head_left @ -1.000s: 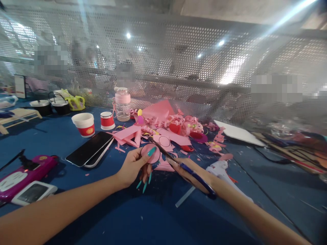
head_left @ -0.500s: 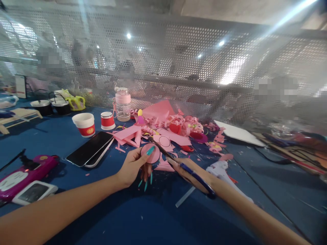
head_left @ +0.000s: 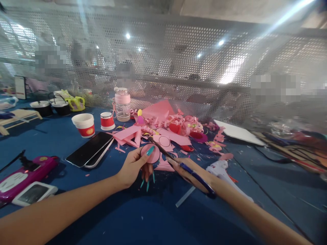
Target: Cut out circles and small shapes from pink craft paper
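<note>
Between the thumb and fingers of my left hand (head_left: 135,166) is a round pink paper disc (head_left: 147,157) with a dark outline along its edge. My right hand (head_left: 185,170) grips scissors with blue handles (head_left: 198,178). Their dark blades point up and left, by the right edge of the disc; whether they touch it I cannot tell. Just beyond lies a pink paper piece with a drawn circle (head_left: 163,142), in front of a heap of pink paper scraps (head_left: 184,124).
Left of the heap are a phone (head_left: 89,149), white-and-red paper cups (head_left: 83,125) and a pink-lidded bottle (head_left: 123,105). A purple power strip (head_left: 33,173) sits far left. A white glue gun (head_left: 222,172) and a clear glue stick (head_left: 185,196) lie right. Perforated metal screen (head_left: 204,68) stands behind.
The lower fingers of my left hand have shifted slightly to the right under the disc. The scissors and my right hand look almost unmoved.
</note>
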Demonstrator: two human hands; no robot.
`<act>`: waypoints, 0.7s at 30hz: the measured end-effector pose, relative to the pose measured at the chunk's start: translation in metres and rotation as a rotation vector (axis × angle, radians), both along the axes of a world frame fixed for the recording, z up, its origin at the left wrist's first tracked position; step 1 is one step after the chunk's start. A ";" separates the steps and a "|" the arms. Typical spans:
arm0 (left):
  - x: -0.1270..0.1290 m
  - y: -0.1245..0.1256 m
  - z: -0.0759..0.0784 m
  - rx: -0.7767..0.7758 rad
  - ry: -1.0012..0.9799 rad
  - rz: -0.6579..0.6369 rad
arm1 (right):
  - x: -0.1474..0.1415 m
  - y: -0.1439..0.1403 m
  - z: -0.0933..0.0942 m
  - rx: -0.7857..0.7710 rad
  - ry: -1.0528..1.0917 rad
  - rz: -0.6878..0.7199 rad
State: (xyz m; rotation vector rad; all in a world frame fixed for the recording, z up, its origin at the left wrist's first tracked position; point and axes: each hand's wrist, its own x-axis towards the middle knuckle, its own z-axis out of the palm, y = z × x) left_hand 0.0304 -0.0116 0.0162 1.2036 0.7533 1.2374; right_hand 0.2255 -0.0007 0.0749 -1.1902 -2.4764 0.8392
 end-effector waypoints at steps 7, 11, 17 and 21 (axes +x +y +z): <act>0.001 0.000 -0.001 -0.028 0.051 0.012 | -0.001 0.004 -0.002 -0.025 0.030 0.006; 0.000 0.000 -0.001 -0.035 0.044 0.023 | 0.001 0.003 -0.005 -0.015 0.025 -0.002; 0.000 0.000 0.000 -0.016 0.023 0.021 | 0.002 0.004 -0.006 0.023 -0.025 -0.007; 0.001 0.000 0.000 -0.013 -0.004 0.011 | 0.003 0.008 -0.007 0.028 -0.046 0.003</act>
